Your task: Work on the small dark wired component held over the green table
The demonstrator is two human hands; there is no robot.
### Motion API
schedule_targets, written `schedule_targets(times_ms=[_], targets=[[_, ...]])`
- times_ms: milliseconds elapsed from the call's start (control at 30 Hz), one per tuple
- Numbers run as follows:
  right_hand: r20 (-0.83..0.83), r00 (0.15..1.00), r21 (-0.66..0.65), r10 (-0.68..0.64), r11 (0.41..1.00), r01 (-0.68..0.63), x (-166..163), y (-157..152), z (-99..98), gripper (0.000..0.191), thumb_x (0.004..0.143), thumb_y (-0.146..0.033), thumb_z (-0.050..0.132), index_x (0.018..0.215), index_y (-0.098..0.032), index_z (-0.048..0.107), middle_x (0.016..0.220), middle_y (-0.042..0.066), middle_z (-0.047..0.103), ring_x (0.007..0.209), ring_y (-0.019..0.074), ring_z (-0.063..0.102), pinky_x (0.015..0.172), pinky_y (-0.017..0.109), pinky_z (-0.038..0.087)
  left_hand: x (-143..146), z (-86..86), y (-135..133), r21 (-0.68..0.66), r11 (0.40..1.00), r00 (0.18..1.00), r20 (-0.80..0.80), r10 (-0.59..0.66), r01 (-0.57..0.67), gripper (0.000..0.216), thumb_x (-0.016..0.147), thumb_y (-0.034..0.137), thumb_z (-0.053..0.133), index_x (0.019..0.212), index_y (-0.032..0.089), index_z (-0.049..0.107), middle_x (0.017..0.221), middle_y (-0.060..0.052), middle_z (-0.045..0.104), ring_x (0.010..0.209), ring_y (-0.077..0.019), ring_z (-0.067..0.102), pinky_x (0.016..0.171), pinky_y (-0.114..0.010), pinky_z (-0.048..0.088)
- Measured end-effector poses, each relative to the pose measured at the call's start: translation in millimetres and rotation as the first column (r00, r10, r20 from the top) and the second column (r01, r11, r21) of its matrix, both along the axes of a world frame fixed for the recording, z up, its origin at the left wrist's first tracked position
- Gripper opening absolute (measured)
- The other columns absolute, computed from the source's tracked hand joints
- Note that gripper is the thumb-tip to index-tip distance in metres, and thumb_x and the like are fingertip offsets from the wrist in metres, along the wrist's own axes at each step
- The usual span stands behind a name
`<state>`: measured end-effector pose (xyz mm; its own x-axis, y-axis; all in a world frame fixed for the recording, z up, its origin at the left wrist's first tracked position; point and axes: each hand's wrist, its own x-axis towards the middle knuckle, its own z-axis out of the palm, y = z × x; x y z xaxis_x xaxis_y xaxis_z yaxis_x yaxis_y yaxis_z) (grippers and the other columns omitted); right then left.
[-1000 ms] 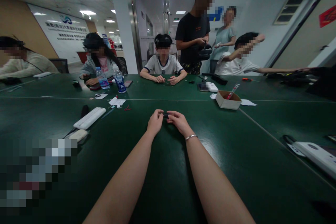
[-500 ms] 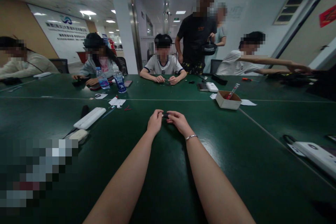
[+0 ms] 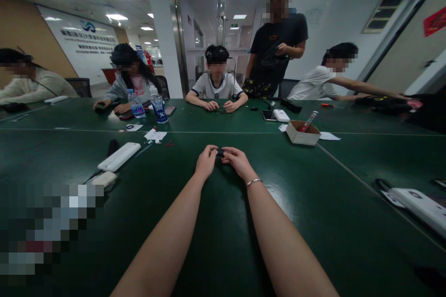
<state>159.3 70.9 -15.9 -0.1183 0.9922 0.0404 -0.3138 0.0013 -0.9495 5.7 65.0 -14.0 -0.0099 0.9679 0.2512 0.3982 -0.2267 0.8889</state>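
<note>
Left hand (image 3: 206,161) and right hand (image 3: 237,160) pinch small dark object (image 3: 219,152) between fingertips, above green table (image 3: 313,204), cardboard box (image 3: 302,132) well right

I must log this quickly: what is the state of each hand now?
Left hand: fingers closed on the small dark object.
Right hand: fingers closed on the same object.

Left hand (image 3: 206,161) and right hand (image 3: 238,161) pinching small black part (image 3: 219,152) between fingertips, low over dark green tabletop (image 3: 223,241), left of and nearer than open brown cardboard box (image 3: 302,132), long white plastic case (image 3: 119,156) well left of box, two clear plastic water bottles (image 3: 159,107) farther back, left of box
</note>
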Motion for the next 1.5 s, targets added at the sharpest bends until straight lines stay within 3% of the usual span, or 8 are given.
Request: schedule_targets(times_ms=[167, 333, 467, 600, 733, 1033, 1133, 1500], targets=[[0.004, 1.0, -0.003, 0.003, 1.0, -0.003, -0.1, 0.0, 0.7, 0.026, 0.07, -0.015, 0.074, 0.095, -0.015, 0.069, 0.079, 0.003, 0.07, 0.063, 0.0103, 0.065, 0.062, 0.022, 0.056, 0.0, 1.9, -1.6, -0.028, 1.0, 1.0, -0.018, -0.005, 0.005, 0.03, 0.091, 0.04, 0.037, 0.102, 0.025, 0.06, 0.069, 0.001, 0.058, 0.064, -0.0139, 0.053, 0.061, -0.025, 0.04], [0.006, 1.0, 0.001, 0.001, 1.0, -0.001, 0.2, -0.5, 1.3, 0.026, 0.069, -0.016, 0.075, 0.095, -0.016, 0.069, 0.079, 0.003, 0.069, 0.064, 0.0106, 0.065, 0.062, 0.022, 0.057, 0.7, 3.9, -2.7, -0.02, 1.0, 1.0, -0.017, 0.007, -0.007, 0.026, 0.09, 0.034, 0.04, 0.105, 0.025, 0.06, 0.081, 0.0, 0.062, 0.069, -0.0139, 0.056, 0.062, -0.025, 0.041], [0.011, 1.0, 0.005, 0.003, 1.0, -0.003, 0.8, -0.1, 0.5, 0.027, 0.069, -0.017, 0.075, 0.096, -0.015, 0.069, 0.08, 0.004, 0.069, 0.064, 0.0103, 0.065, 0.062, 0.022, 0.057, 0.6, 4.6, -3.6, -0.034, 0.999, 0.999, -0.033, -0.011, 0.009, 0.029, 0.091, 0.038, 0.037, 0.103, 0.024, 0.061, 0.068, 0.001, 0.058, 0.063, -0.0141, 0.054, 0.06, -0.026, 0.041], [-0.001, 1.0, 0.012, 0.005, 1.0, -0.005, 0.8, 0.4, -0.1, 0.027, 0.068, -0.016, 0.075, 0.095, -0.014, 0.069, 0.079, 0.003, 0.069, 0.063, 0.0101, 0.065, 0.062, 0.022, 0.056, 0.7, 2.3, -1.9, -0.035, 0.999, 1.0, -0.013, 0.007, -0.008, 0.028, 0.089, 0.03, 0.039, 0.107, 0.024, 0.06, 0.078, 0.0, 0.061, 0.065, -0.0135, 0.055, 0.06, -0.025, 0.041], [-0.012, 1.0, 0.003, -0.003, 1.0, 0.003, 0.1, 0.0, 0.3, 0.025, 0.068, -0.014, 0.074, 0.093, -0.014, 0.069, 0.079, 0.003, 0.069, 0.062, 0.0099, 0.065, 0.06, 0.021, 0.055, 0.9, 0.5, -0.3, -0.043, 0.999, 1.0, -0.003, 0.001, -0.001, 0.028, 0.09, 0.034, 0.038, 0.103, 0.024, 0.06, 0.069, 0.001, 0.058, 0.062, -0.0138, 0.053, 0.058, -0.025, 0.04], [-0.004, 1.0, 0.0, -0.002, 1.0, 0.002, 0.2, -0.7, 0.7, 0.027, 0.068, -0.016, 0.076, 0.094, -0.015, 0.069, 0.08, 0.003, 0.069, 0.063, 0.0108, 0.065, 0.062, 0.023, 0.056, 0.5, 3.0, -2.6, -0.05, 0.999, 1.0, -0.015, -0.001, 0.0, 0.029, 0.09, 0.034, 0.035, 0.104, 0.024, 0.059, 0.07, 0.001, 0.057, 0.062, -0.0141, 0.052, 0.059, -0.025, 0.039], [0.0, 1.0, 0.003, -0.001, 1.0, 0.001, 0.1, -0.5, 0.7, 0.027, 0.068, -0.016, 0.076, 0.095, -0.015, 0.069, 0.076, 0.003, 0.069, 0.063, 0.011, 0.065, 0.061, 0.022, 0.056, 0.8, 3.2, -2.5, -0.022, 1.0, 1.0, -0.001, 0.021, -0.021, 0.028, 0.088, 0.03, 0.039, 0.107, 0.024, 0.058, 0.079, 0.0, 0.059, 0.063, -0.013, 0.052, 0.061, -0.025, 0.04], [0.0, 1.0, 0.008, 0.002, 1.0, -0.002, 0.0, -1.4, 1.7, 0.026, 0.068, -0.018, 0.075, 0.094, -0.015, 0.069, 0.076, 0.002, 0.069, 0.062, 0.0107, 0.065, 0.061, 0.023, 0.056, 0.5, 5.2, -3.2, -0.052, 0.999, 1.0, -0.01, 0.007, -0.008, 0.029, 0.09, 0.035, 0.036, 0.104, 0.024, 0.059, 0.072, 0.0, 0.059, 0.063, -0.014, 0.053, 0.059, -0.025, 0.04]])
